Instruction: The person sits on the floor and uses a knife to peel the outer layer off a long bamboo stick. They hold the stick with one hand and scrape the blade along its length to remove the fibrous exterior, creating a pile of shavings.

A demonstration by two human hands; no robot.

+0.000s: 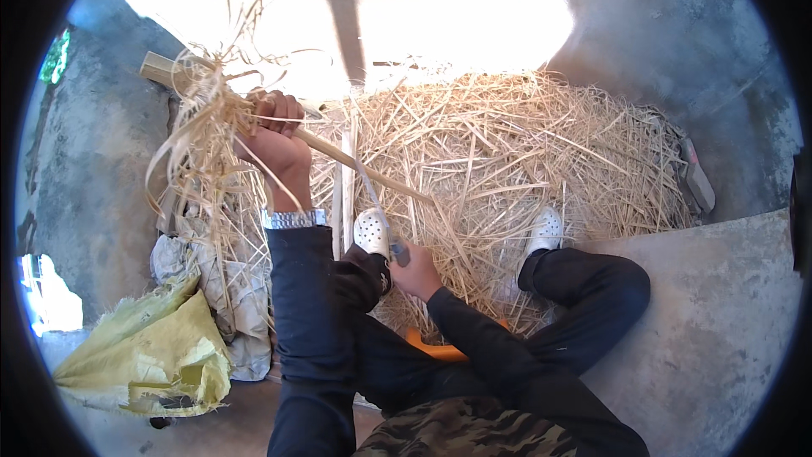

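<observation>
My left hand (283, 140), raised at the upper left with a metal watch band at the wrist, is closed round a long pale bamboo strip (364, 159). The strip slants down to the right, and its thicker end sticks out beyond my fist. Curly thin shavings (207, 110) hang in a tangle by the same hand; whether the fingers hold them too I cannot tell. Lower down, between my knees, my right hand (419, 274) grips a knife (399, 254) by its grey handle. Its narrow blade points up and left, its tip close to or touching the strip's underside.
A wide heap of shavings and strips (507, 144) covers the floor ahead, around my white clogs (544, 228). A torn yellow woven sack (144, 355) lies at the lower left beside crumpled greyish sacking (249, 355). An orange seat edge (436, 350) shows beneath me. Bright sunlight falls at the back.
</observation>
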